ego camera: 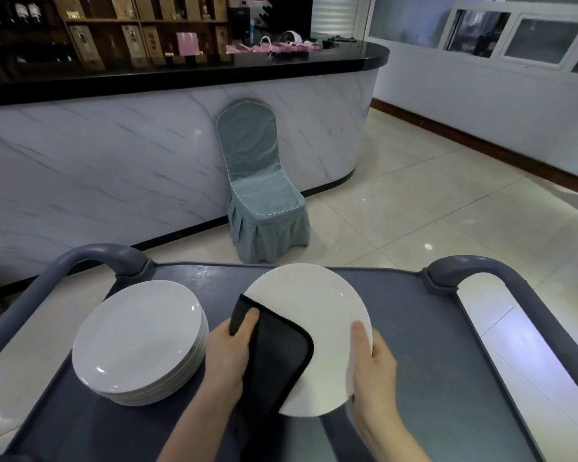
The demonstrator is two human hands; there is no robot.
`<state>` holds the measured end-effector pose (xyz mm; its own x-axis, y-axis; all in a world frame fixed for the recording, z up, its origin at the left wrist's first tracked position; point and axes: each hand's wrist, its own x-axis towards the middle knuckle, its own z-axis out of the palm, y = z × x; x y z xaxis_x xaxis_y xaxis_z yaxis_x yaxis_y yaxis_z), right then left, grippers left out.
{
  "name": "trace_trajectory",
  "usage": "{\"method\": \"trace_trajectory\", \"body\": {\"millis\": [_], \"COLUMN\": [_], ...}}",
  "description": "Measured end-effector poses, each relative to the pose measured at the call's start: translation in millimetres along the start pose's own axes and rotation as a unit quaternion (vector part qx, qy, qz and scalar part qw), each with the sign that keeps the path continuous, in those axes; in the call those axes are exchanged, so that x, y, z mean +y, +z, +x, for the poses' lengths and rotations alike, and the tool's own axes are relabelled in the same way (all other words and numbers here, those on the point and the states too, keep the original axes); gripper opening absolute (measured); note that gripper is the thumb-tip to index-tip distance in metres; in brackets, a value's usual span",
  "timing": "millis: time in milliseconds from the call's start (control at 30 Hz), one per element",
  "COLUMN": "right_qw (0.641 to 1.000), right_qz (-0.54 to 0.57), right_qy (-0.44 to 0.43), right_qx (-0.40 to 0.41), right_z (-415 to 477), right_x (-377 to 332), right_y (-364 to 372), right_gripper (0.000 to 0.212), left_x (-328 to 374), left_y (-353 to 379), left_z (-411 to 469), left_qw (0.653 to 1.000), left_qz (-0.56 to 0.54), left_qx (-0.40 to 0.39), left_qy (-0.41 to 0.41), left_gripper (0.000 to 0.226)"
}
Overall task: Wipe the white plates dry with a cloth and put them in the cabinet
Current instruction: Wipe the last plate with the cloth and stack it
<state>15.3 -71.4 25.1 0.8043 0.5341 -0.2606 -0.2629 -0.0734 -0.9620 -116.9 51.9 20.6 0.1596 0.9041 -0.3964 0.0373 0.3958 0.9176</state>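
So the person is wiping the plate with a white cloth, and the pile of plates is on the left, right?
No: the head view shows the cloth is black, not white. It is on the plate, and the pile of plates is on the left.

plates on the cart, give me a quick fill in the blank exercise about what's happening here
1. The left hand pinches a ____ cloth against the held plate.
2. The right hand grips that plate by its ____ edge.
3. The stack of plates rests on the cart, to the ____ of the held plate.
Missing words: black; right; left.
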Motion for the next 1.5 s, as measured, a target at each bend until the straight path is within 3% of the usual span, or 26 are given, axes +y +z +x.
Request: {"method": "trace_trajectory", "body": {"millis": [100,167,267,300,367,400,467,533,633,700,767,867,933,967,1067,1100,1133,1300,1367,1500], "right_qw": [0.976,0.928,0.834,0.823,0.837,0.86,0.934,0.991,0.994,0.989,0.997,0.983,0.93,0.869,0.612,0.562,0.542,0.585,0.607,0.687], "right_qz": [-0.146,-0.255,-0.4,-0.411,-0.386,-0.357,-0.249,-0.089,0.051,0.099,0.07,-0.086,-0.21,-0.307,-0.505,-0.529,-0.531,-0.471,-0.457,-0.433], "right_qy": [-0.096,-0.151,-0.21,-0.222,-0.234,-0.224,-0.164,-0.081,0.018,0.052,0.04,-0.139,-0.277,-0.358,-0.563,-0.591,-0.61,-0.626,-0.614,-0.533], "right_qx": [-0.129,-0.226,-0.317,-0.323,-0.31,-0.288,-0.196,-0.063,0.094,0.094,0.022,-0.077,-0.117,-0.149,-0.23,-0.234,-0.23,-0.21,-0.215,-0.238], "right_z": [24.7,37.7,41.2,40.0,38.1,38.9,41.3,37.4,11.9,-0.6,-6.4,-6.5,-6.0,-4.4,3.4,5.2,7.3,7.7,3.7,-3.3], "right_x": [-33.1,-58.4,-61.1,-56.2,-51.1,-52.4,-55.2,-47.4,-18.8,-2.9,0.7,-4.2,-12.0,-14.2,-15.8,-17.0,-18.7,-23.8,-25.2,-33.6], "right_y": [-14.2,-14.9,-3.2,-1.0,-2.4,-5.2,-7.8,0.1,27.4,33.7,23.6,-4.2,-20.2,-24.9,-29.9,-28.9,-26.9,-16.4,-11.7,-7.4], "right_gripper": [0.011,0.007,0.031,0.038,0.043,0.043,0.039,0.038,0.035,0.028,0.023,0.027,0.047,0.056,0.06,0.055,0.047,0.04,0.026,0.024], "left_x": [14.0,23.7,33.7,34.6,35.7,33.9,22.4,4.7,-14.1,-12.4,-6.0,1.8,8.0,12.1,22.4,26.8,29.1,38.5,41.9,41.3], "left_y": [-9.8,-8.4,1.7,3.5,1.1,-2.9,-9.3,-0.8,25.0,25.7,14.3,-2.6,-9.7,-12.8,-20.3,-21.4,-22.0,-28.1,-29.2,-24.7], "left_z": [8.7,12.3,10.4,9.8,7.5,6.7,3.4,-8.6,-27.7,-24.9,-15.3,1.2,9.5,13.1,24.8,26.0,27.7,30.5,29.0,15.7], "left_qw": [0.989,0.955,0.886,0.874,0.881,0.903,0.965,0.998,0.983,0.977,0.978,0.982,0.987,0.989,0.993,0.993,0.993,0.99,0.985,0.972], "left_qz": [0.111,0.215,0.32,0.33,0.324,0.292,0.166,0.016,-0.148,-0.178,-0.183,-0.165,-0.139,-0.122,-0.07,-0.055,-0.044,-0.016,-0.051,-0.148], "left_qx": [-0.049,-0.132,-0.256,-0.278,-0.28,-0.255,-0.152,-0.034,0.095,0.096,0.066,0.034,0.022,0.015,-0.017,-0.033,-0.049,-0.068,-0.063,-0.077], "left_qy": [0.085,0.156,0.218,0.221,0.203,0.186,0.135,0.054,-0.047,-0.062,-0.075,-0.08,-0.084,-0.086,-0.09,-0.094,-0.096,-0.123,-0.15,-0.168], "left_gripper": [0.028,0.027,0.026,0.027,0.021,0.018,0.016,0.019,0.015,0.012,0.012,0.013,0.012,0.013,0.018,0.019,0.021,0.024,0.024,0.019]}}
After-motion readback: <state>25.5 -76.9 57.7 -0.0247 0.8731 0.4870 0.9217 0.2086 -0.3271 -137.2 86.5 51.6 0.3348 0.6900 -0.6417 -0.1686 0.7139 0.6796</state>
